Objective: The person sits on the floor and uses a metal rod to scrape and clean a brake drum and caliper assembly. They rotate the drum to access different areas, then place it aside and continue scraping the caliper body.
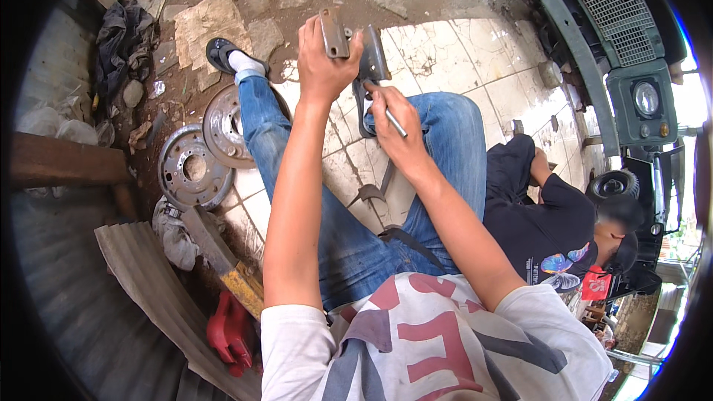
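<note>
My left hand [318,67] is raised in front of me, its fingers closed around a worn brown metal bracket [334,36] with a hole near its lower end. Just to the right, a dark grey metal piece [375,56] stands close to the left hand's fingers; whether they touch it I cannot tell. Below that piece, my right hand [399,128] is closed on a thin grey metal rod [396,123], which slants across the fingers. A dark curved metal part [362,108] shows beside this hand, between my knees.
Two round metal plates with holes, one nearer [187,178] and one behind [221,122], lie left of my leg. Corrugated sheet [141,275] and a yellow-ended beam [241,282] are at lower left. A person in black [538,215] sits at right, near a green vehicle [620,96].
</note>
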